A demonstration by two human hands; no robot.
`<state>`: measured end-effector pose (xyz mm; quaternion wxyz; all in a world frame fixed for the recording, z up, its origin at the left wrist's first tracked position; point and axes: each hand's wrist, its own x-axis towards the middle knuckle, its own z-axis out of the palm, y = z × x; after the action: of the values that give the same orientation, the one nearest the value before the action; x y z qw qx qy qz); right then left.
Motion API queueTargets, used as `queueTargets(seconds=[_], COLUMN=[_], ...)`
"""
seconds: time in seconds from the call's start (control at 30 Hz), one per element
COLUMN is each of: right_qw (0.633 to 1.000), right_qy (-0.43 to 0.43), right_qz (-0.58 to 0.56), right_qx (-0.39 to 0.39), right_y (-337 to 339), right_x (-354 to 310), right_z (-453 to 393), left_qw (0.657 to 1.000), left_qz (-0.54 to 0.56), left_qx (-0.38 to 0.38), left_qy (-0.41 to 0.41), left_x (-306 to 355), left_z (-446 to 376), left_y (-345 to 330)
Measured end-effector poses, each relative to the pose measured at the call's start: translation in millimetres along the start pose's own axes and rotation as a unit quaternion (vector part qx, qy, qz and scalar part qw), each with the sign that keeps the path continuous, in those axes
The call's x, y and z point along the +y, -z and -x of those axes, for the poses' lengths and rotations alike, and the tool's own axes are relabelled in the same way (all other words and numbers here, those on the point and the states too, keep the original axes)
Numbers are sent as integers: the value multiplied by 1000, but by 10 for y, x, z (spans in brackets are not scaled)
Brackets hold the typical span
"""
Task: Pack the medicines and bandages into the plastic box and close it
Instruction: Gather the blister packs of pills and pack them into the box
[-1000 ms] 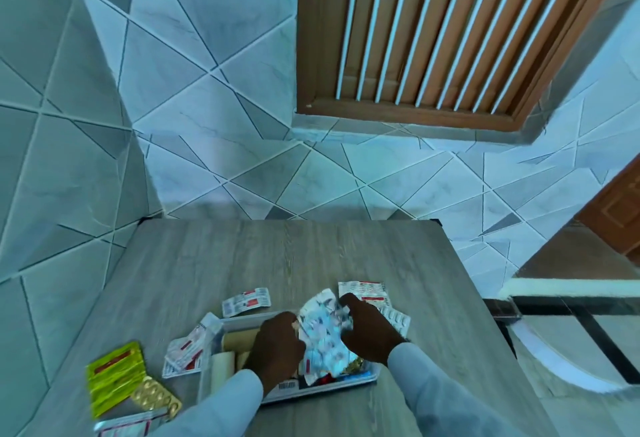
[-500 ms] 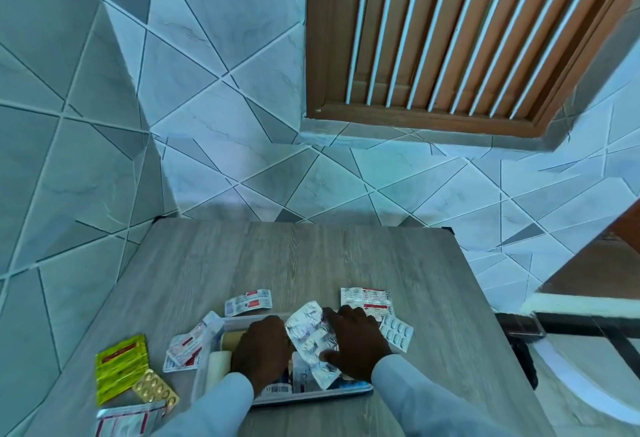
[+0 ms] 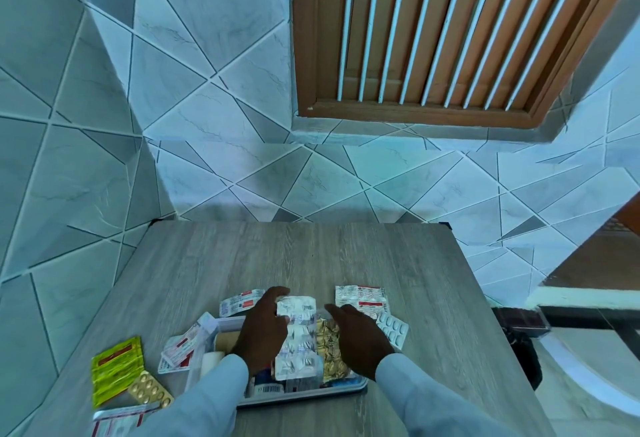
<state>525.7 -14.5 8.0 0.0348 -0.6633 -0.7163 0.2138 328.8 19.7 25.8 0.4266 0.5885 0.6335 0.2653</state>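
- A wall of grey and pale blue tiles cut into angled shapes fills the upper part of the frame, with a brown slatted wooden shutter [image 3: 450, 34] set in it at upper right.
- A grey wood-grain tabletop [image 3: 311, 256] takes up the lower centre.
- The plastic box [image 3: 304, 396], clear and without a lid on it, sits at the lower centre of the tabletop, partly covered by both forearms in pale sleeves.
- The left hand [image 3: 265, 327] lies over the box, its fingers [image 3: 277, 293] curled on the far left edge of a long silver blister strip [image 3: 298, 336] that lies lengthwise in the box.
- The right hand [image 3: 360, 336] hovers over the right side of the box with fingers spread loosely, gripping nothing; whether it touches the gold foil strip [image 3: 330, 350] beside the silver one cannot be told.
- A white roll [image 3: 213, 358] shows in the left end of the box.
- Outside the box: a yellow-green packet [image 3: 116, 371] and a gold pill strip [image 3: 150, 391] at lower left, red-and-white strips [image 3: 180, 346] against the left wall, another [image 3: 239, 301] beyond it, and a red-and-white strip [image 3: 362, 299] with a white tablet strip [image 3: 393, 329] at right.
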Motion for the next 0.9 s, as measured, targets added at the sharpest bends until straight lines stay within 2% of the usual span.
queueTargets(seconds=[0.07, 0.23, 0.3, 0.4, 0.5, 0.57, 0.63, 0.67, 0.73, 0.83, 0.9], right_qw=[999, 995, 994, 999, 987, 963, 930, 920, 925, 959, 974], right_qy=[-20, 24, 9, -34, -87, -111, -124, -128, -128, -115, -96], right_qz=[-34, 96, 109, 18, -122, -233, -341, -368, -357, -257, -205], right_qx=[18, 8, -2, 0, 61, 81, 51, 34, 15, -1, -7], right_y=[18, -17, -43, -33, 31, 81, 109, 110, 105, 91, 85], right_x=[33, 42, 31, 2, -32, -61, -82, -77, -60, -56, -83], right_z=[-8, 17, 28, 42, 50, 73, 95, 103, 117, 114, 122], left_qw=[1000, 1000, 1000, 999, 999, 988, 952, 939, 933, 927, 941], left_qz=[-4, -4, -1, 11, 53, 151, 284, 316, 317, 301, 250], left_qx=[-8, -21, -29, -26, 2, 18, -8, -27, -74, -156, -184], left_qy=[10, 20, 6, -19, -11, 41, 113, 136, 157, 160, 138], left_x=[-71, -117, -79, 23, 129, 161, 192, 194, 140, 27, -37], left_z=[-2, 49, 57, 37, 8, -1, 56, 97, 179, 261, 292], left_y=[47, 74, 18, -48, -29, 20, 58, 71, 79, 83, 80])
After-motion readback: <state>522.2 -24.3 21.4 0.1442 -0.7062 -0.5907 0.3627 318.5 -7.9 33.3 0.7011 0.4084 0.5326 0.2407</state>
